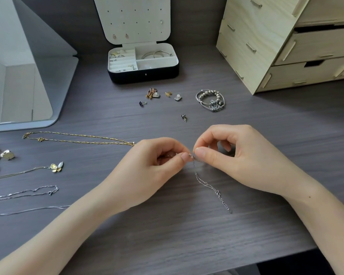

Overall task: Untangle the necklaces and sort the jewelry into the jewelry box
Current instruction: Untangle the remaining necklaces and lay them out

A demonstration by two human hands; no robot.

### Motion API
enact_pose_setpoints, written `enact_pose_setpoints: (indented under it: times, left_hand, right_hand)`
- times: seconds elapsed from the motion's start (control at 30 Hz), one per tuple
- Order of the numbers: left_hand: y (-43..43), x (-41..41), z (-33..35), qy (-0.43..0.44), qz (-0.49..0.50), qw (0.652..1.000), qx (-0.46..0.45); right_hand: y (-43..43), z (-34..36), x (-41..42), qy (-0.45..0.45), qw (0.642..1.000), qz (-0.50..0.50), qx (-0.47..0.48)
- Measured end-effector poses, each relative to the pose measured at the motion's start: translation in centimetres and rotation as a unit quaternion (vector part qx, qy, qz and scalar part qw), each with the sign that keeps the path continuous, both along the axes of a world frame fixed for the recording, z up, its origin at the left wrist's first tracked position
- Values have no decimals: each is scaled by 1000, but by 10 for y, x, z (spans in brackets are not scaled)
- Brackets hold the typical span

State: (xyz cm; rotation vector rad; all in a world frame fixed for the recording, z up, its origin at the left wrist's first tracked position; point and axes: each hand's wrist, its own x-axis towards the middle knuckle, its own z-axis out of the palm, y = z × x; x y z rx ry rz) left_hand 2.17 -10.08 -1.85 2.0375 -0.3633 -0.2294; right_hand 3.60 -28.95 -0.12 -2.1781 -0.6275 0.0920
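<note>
**Tabletop** point(167, 235), dark grey wood grain. Contents as seen from beside the seated person:

1. **Left hand** point(155, 165). The forearm enters from the lower left and the wrist sits low over the tabletop. The thumb and forefinger are closed in a pinch on the fine silver chain point(213, 187). The remaining fingers are curled under the palm.
2. **Right hand** point(236, 155). The forearm enters from the lower right, knuckles uppermost. The thumb and forefinger pinch the same chain, just beside the left hand's fingertips. The other three fingers are loosely curled and hold nothing.
3. **Fine silver chain.** A small tangle sits between the two pinches, near the middle of the tabletop. The loose end, with its extender links, trails toward the person and lies flat below the right hand.
4. **Jewelry box** point(143, 76). It is dark outside and pale inside, open with the lid point(131, 20) upright, at the far side and well apart from the hands. Small pieces lie in the left compartments and bangles in the upper right one.
5. **Loose earrings** point(152, 93). They are scattered between the box and the hands, with one stud point(184, 117) nearest the hands.
6. **Beaded bracelets** point(211, 100). These lie in a heap to the right of the earrings.
7. **Left of the hands**, each lying apart:
   - gold necklace point(77, 139)
   - butterfly pendant necklace point(57, 167)
   - two thin silver chains point(28, 192)
   - a cluster of pendants point(2, 154) at the edge
8. **Mirror** point(18, 76) at far left; **wooden drawer unit** point(266, 46) at far right.
</note>
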Motion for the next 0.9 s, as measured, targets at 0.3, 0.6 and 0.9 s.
enact_pose_setpoints:
  times: [0.3,0.6,0.9]
  left_hand:
    - [-3,-5,-1,-36,-6,998,60]
    - [-3,-4,-5,-63,5,994,85]
    - [0,-3,-5,-47,3,998,42]
  right_hand:
    - [7,-10,1,-54,997,-11,-49]
    - [9,-16,1,-127,987,37,-86]
    - [7,-9,-1,33,999,16,7]
